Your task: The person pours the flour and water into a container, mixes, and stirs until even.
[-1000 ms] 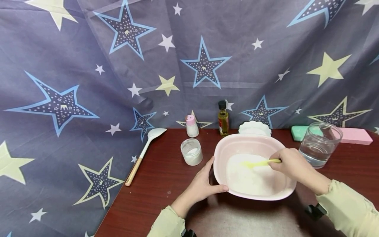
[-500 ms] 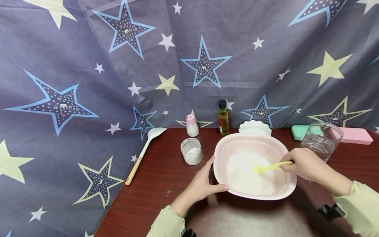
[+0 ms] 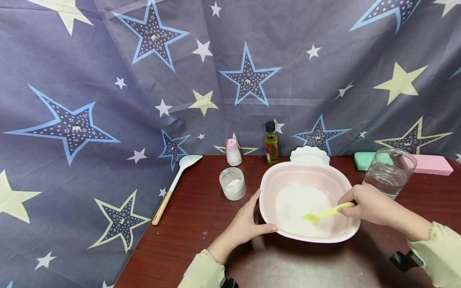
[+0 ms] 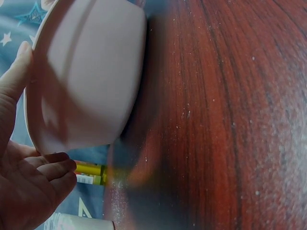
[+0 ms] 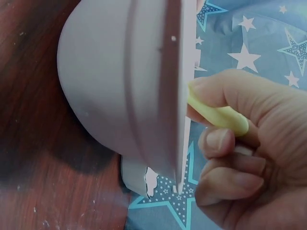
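In the head view, a pale pink basin [image 3: 268, 180] with a rounded rectangular rim sits on the table, its bottom covered by a smooth white mass [image 3: 295, 204]. My left hand [image 3: 245, 224] grips the basin's left end, thumb on the near rim and fingers spread along the side. My right hand [image 3: 371, 204] pinches the handle of a small yellow spatula [image 3: 333, 210] over the right rim. The spatula's flat head meets the white mass near the front. In the right wrist view, thumb and forefinger hold the handle's end [image 5: 230, 120], other fingers curled below; the basin wall hides the spatula's head.
Behind the basin stand a scalloped white dish [image 3: 309, 154], an oil bottle [image 3: 271, 144] and a pink-capped shaker [image 3: 233, 153]. An open jar of white powder [image 3: 233, 188] is left; a white ladle [image 3: 173, 188] lies farther left. A glass of water [image 3: 389, 176] stands close behind my right hand.
My right hand first moved right with the spatula, then slightly toward the front, the spatula's head sweeping through the white mass. The left hand and basin have stayed in place.
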`<act>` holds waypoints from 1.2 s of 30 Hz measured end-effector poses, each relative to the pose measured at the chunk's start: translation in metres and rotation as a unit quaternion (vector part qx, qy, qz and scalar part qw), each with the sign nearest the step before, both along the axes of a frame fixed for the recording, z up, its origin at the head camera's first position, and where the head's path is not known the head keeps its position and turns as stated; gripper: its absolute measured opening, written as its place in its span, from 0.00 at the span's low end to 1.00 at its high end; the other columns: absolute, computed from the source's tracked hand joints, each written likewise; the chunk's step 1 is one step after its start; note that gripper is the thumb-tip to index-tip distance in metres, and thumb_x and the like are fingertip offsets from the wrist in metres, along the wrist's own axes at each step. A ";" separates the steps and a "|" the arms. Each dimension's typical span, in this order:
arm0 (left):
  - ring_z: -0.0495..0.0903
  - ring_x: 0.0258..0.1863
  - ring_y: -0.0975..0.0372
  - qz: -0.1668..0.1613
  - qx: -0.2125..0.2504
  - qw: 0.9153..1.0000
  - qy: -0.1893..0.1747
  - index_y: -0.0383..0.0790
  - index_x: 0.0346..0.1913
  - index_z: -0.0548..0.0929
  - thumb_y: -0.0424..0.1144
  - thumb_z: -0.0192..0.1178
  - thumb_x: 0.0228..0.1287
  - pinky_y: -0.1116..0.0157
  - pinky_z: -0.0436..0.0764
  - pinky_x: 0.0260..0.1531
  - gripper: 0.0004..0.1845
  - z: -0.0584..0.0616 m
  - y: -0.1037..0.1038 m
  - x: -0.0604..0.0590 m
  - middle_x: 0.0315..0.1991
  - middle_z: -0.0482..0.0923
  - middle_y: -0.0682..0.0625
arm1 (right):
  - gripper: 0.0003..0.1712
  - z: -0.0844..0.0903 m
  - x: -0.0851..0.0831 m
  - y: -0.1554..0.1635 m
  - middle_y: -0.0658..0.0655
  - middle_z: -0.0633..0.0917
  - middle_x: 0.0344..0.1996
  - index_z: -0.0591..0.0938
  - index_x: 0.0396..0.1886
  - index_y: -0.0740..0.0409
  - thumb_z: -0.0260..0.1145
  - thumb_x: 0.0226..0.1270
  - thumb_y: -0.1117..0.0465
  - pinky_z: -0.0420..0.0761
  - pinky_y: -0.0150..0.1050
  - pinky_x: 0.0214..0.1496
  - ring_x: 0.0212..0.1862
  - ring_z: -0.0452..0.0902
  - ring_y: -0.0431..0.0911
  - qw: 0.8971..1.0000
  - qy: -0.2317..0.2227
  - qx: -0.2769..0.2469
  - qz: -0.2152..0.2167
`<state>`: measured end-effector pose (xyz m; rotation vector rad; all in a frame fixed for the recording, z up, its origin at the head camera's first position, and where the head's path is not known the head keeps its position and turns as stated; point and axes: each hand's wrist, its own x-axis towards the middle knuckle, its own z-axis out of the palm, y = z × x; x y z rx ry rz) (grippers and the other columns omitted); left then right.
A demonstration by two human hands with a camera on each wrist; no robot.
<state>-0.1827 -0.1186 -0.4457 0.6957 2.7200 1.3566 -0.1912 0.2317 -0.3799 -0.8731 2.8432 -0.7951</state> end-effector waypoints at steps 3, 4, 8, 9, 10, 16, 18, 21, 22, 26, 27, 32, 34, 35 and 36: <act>0.62 0.70 0.59 0.000 0.000 1.000 -0.002 0.41 0.77 0.53 0.53 0.77 0.46 0.55 0.64 0.66 0.59 0.000 0.000 0.000 0.73 0.59 0.49 | 0.03 -0.002 0.000 -0.003 0.34 0.80 0.17 0.90 0.27 0.49 0.74 0.54 0.63 0.72 0.30 0.22 0.20 0.69 0.29 1.000 0.000 -0.015 0.014; 0.62 0.70 0.59 0.000 0.001 1.000 -0.002 0.41 0.77 0.53 0.53 0.77 0.46 0.55 0.64 0.66 0.59 0.000 0.000 0.000 0.73 0.59 0.49 | 0.03 -0.003 0.000 -0.004 0.34 0.80 0.17 0.90 0.27 0.49 0.74 0.54 0.64 0.73 0.30 0.22 0.20 0.69 0.29 1.000 0.002 -0.020 0.019; 0.62 0.69 0.59 -0.002 0.002 1.000 0.000 0.41 0.77 0.53 0.53 0.77 0.46 0.55 0.64 0.66 0.59 0.000 0.000 0.000 0.73 0.60 0.49 | 0.05 -0.006 -0.001 -0.009 0.32 0.75 0.15 0.89 0.25 0.50 0.74 0.52 0.65 0.72 0.30 0.22 0.20 0.67 0.28 0.999 0.025 -0.031 0.037; 0.62 0.69 0.59 -0.002 0.002 1.000 0.000 0.41 0.77 0.53 0.53 0.77 0.46 0.55 0.64 0.66 0.59 0.000 0.000 0.000 0.73 0.60 0.49 | 0.05 -0.006 -0.001 -0.010 0.32 0.73 0.14 0.89 0.25 0.50 0.74 0.52 0.65 0.71 0.30 0.22 0.19 0.66 0.28 0.998 0.029 -0.032 0.039; 0.62 0.69 0.59 -0.002 0.001 1.000 0.002 0.41 0.77 0.53 0.53 0.77 0.46 0.55 0.65 0.66 0.59 -0.001 0.000 0.000 0.73 0.60 0.49 | 0.05 -0.006 -0.001 -0.012 0.32 0.72 0.14 0.88 0.24 0.50 0.74 0.52 0.65 0.70 0.30 0.22 0.19 0.65 0.28 0.998 0.032 -0.032 0.041; 0.62 0.69 0.58 -0.002 -0.002 1.000 0.004 0.41 0.77 0.53 0.53 0.77 0.46 0.55 0.65 0.66 0.59 -0.001 0.000 0.000 0.73 0.60 0.49 | 0.05 -0.009 -0.001 -0.025 0.34 0.72 0.15 0.88 0.23 0.49 0.74 0.51 0.65 0.68 0.29 0.22 0.20 0.62 0.28 0.997 0.034 -0.038 0.051; 0.62 0.69 0.59 -0.001 -0.002 1.000 0.002 0.41 0.77 0.53 0.53 0.77 0.46 0.55 0.64 0.66 0.59 0.000 0.000 0.000 0.73 0.60 0.49 | 0.06 -0.010 -0.001 -0.028 0.34 0.71 0.15 0.87 0.22 0.49 0.73 0.51 0.66 0.66 0.29 0.21 0.19 0.61 0.28 0.997 0.031 -0.047 0.055; 0.62 0.69 0.59 -0.001 -0.002 1.000 0.000 0.41 0.77 0.53 0.53 0.77 0.46 0.55 0.64 0.66 0.59 0.000 0.000 0.000 0.73 0.60 0.49 | 0.08 -0.011 -0.002 -0.034 0.34 0.69 0.14 0.86 0.21 0.49 0.72 0.50 0.68 0.65 0.29 0.20 0.19 0.59 0.28 0.995 0.038 -0.060 0.066; 0.62 0.69 0.58 0.000 -0.002 1.000 -0.001 0.41 0.77 0.53 0.53 0.77 0.46 0.55 0.64 0.66 0.59 0.000 0.000 0.000 0.73 0.60 0.49 | 0.08 -0.012 -0.003 -0.035 0.33 0.70 0.15 0.86 0.21 0.50 0.72 0.50 0.68 0.65 0.29 0.20 0.19 0.59 0.28 0.995 0.044 -0.062 0.067; 0.62 0.69 0.58 0.001 -0.003 1.000 -0.001 0.40 0.77 0.53 0.53 0.77 0.46 0.54 0.65 0.66 0.59 0.001 0.000 0.001 0.73 0.60 0.48 | 0.08 -0.016 -0.004 -0.042 0.32 0.69 0.14 0.86 0.20 0.50 0.72 0.50 0.68 0.65 0.28 0.21 0.19 0.58 0.28 0.994 0.069 -0.060 0.063; 0.62 0.69 0.58 0.001 -0.003 1.000 -0.001 0.40 0.77 0.53 0.53 0.77 0.46 0.54 0.65 0.66 0.59 0.001 0.000 0.001 0.73 0.60 0.48 | 0.08 -0.016 -0.005 -0.044 0.32 0.70 0.15 0.85 0.20 0.50 0.72 0.50 0.67 0.65 0.28 0.21 0.19 0.58 0.28 0.994 0.075 -0.059 0.060; 0.62 0.70 0.58 0.003 -0.004 1.000 -0.001 0.41 0.77 0.52 0.53 0.77 0.46 0.54 0.64 0.66 0.59 0.002 0.000 0.001 0.73 0.59 0.48 | 0.11 -0.019 -0.008 -0.053 0.34 0.74 0.16 0.84 0.18 0.48 0.72 0.51 0.68 0.65 0.28 0.22 0.20 0.59 0.29 0.993 0.086 -0.065 0.046; 0.61 0.70 0.58 0.003 -0.003 1.000 -0.002 0.41 0.77 0.52 0.53 0.77 0.46 0.54 0.64 0.66 0.59 0.002 0.000 0.001 0.74 0.59 0.48 | 0.14 -0.020 -0.010 -0.056 0.35 0.73 0.16 0.81 0.15 0.47 0.71 0.52 0.69 0.64 0.28 0.22 0.20 0.58 0.29 0.993 0.086 -0.072 0.041; 0.61 0.70 0.58 0.003 -0.003 1.000 -0.002 0.41 0.77 0.52 0.53 0.77 0.46 0.54 0.64 0.66 0.59 0.002 0.000 0.001 0.74 0.58 0.48 | 0.17 -0.020 -0.010 -0.058 0.34 0.71 0.15 0.79 0.13 0.45 0.71 0.51 0.69 0.62 0.28 0.22 0.19 0.57 0.29 0.993 0.089 -0.073 0.036; 0.61 0.70 0.58 0.003 -0.002 1.000 -0.003 0.41 0.77 0.52 0.53 0.77 0.46 0.54 0.64 0.66 0.59 0.002 0.000 0.001 0.74 0.58 0.48 | 0.19 -0.021 -0.011 -0.059 0.33 0.68 0.14 0.76 0.12 0.44 0.70 0.51 0.70 0.60 0.27 0.21 0.19 0.55 0.29 0.992 0.094 -0.073 0.032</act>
